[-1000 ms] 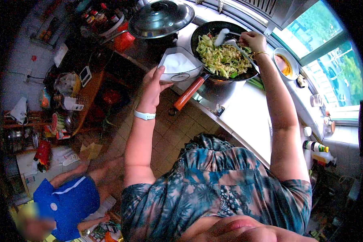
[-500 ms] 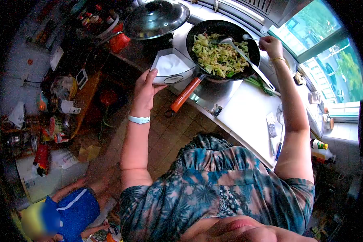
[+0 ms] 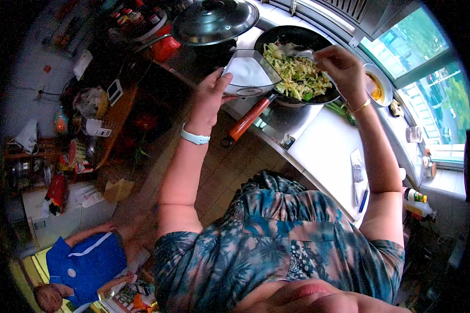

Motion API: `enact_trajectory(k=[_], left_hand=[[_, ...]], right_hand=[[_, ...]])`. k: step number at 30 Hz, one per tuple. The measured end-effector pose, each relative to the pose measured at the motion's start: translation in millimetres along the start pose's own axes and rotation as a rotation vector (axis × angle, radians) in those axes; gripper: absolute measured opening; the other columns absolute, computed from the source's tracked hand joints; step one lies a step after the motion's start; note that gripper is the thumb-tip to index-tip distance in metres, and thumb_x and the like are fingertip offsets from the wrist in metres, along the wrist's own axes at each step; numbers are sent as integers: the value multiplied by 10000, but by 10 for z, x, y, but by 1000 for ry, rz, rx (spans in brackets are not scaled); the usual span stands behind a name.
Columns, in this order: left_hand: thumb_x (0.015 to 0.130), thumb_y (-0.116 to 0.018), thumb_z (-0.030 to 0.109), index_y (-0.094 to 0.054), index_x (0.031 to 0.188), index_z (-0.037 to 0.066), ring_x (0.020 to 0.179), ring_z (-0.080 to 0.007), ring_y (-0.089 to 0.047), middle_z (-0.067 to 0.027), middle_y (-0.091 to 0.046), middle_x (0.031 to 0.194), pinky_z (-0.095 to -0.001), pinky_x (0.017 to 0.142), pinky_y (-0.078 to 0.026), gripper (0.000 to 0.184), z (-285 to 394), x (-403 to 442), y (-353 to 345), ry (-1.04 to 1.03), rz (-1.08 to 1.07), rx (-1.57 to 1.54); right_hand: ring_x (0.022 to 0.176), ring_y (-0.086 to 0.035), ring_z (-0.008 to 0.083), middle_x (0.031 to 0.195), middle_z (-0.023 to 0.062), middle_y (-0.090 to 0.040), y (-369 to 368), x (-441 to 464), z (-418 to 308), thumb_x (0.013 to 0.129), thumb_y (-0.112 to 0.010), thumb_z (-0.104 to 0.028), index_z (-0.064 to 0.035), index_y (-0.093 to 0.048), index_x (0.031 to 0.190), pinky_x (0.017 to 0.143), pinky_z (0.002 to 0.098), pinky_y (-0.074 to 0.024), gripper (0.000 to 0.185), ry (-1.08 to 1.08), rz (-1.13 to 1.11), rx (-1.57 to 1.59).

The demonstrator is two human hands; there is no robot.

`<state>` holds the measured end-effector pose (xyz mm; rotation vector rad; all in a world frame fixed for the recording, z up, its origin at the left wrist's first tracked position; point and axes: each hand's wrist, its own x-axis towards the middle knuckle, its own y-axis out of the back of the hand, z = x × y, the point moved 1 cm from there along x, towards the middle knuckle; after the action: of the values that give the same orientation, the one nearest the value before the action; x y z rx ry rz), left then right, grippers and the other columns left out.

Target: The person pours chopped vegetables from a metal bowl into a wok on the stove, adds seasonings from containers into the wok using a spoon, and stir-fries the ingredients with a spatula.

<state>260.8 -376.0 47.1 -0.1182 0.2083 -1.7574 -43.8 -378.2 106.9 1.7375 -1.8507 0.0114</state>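
My left hand (image 3: 209, 96) grips a clear container (image 3: 269, 73) with white powder (image 3: 244, 70) in it, beside the near left rim of the wok (image 3: 318, 35). Chopped, stir-fried cabbage-like greens (image 3: 297, 75) fill the wok, whose wooden handle (image 3: 250, 119) points toward me. Over the wok's right side is my right hand (image 3: 344, 73), fingers pinched on a small white spoon (image 3: 306, 53). The spoon is blurred and partly covered by my fingers. My hand also hides most of the spatula seen earlier in the wok.
A lidded pan (image 3: 214, 26) stands left of the wok. Green stalks (image 3: 342, 110) lie beside a white board (image 3: 324, 143) holding a knife (image 3: 364, 201). A stained plate (image 3: 378, 86) is by the window. Another person in blue (image 3: 89, 266) is at lower left.
My right hand has moved left with the spoon, from the wok's right rim to above the food. The container in my left hand remains by the wok. The view has shifted slightly.
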Motion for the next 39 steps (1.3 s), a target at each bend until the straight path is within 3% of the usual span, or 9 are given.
enact_trajectory(k=[4,10,12,14,15,19,31,32,39], left_hand=[[893,-607,358,-557,1197,39,876,-125,-614,-46,-633,1036,-262,722,-509,444,-72,5,-2,-6,-12,38],[900,-597,354,-542,1262,23,962,-127,-598,-51,-625,1096,-277,779,-499,494,-159,28,-5,-18,31,119],[869,-663,309,-426,1299,-78,880,-125,-609,-94,-626,1046,-247,667,-517,626,-236,101,17,-110,-36,63],[870,-663,312,-423,1304,-79,881,-124,-607,-93,-624,1048,-247,661,-519,631,-248,89,-17,-95,-37,45],[871,-663,314,-419,1308,-79,882,-122,-606,-92,-621,1049,-247,655,-522,637,-226,80,-40,-83,-40,26],[867,-667,332,-411,1311,-89,880,-122,-602,-95,-614,1054,-249,651,-525,663,-256,81,-64,-53,-49,-2],[863,-660,384,-375,1331,-92,883,-148,-624,-121,-611,1075,-261,666,-544,726,-310,154,-87,-90,-84,22],[891,-612,380,-458,1284,-42,937,-159,-615,-98,-618,1082,-296,751,-534,597,-271,120,-100,-48,-73,32],[912,-560,401,-540,1236,19,1020,-197,-602,-93,-610,1121,-359,803,-551,501,-267,133,-68,36,-31,0]], right_hand=[[681,-652,193,772,99,-625,-535,-166,-202,814,-642,-11,3,-619,838,621,280,-525,36,492,-47,-469],[700,-653,252,795,129,-648,-838,-294,-210,786,-644,-45,-17,-652,838,639,337,-515,60,232,-129,-266],[735,-657,308,812,150,-657,-865,-283,-206,779,-642,-75,-20,-659,828,678,373,-518,75,107,-151,-212],[738,-665,297,792,154,-665,-838,-237,-221,777,-652,-102,-26,-677,817,683,370,-521,90,56,-134,-226],[659,-644,172,772,103,-668,-798,-224,-202,792,-665,-70,-9,-664,859,613,288,-507,91,80,-102,-270],[626,-622,192,751,116,-647,-754,-178,-111,776,-662,-55,-6,-658,843,596,300,-497,83,248,-73,-432],[606,-588,68,749,52,-676,-630,-154,3,833,-650,-105,-2,-671,890,527,203,-447,120,-354,-176,40],[615,-588,65,751,48,-674,-587,-158,-8,837,-651,-113,-6,-669,900,530,200,-444,125,-408,-192,46],[666,-623,83,796,45,-686,-341,-130,313,850,-647,-162,-5,-683,902,587,207,-480,169,-432,-81,293]])
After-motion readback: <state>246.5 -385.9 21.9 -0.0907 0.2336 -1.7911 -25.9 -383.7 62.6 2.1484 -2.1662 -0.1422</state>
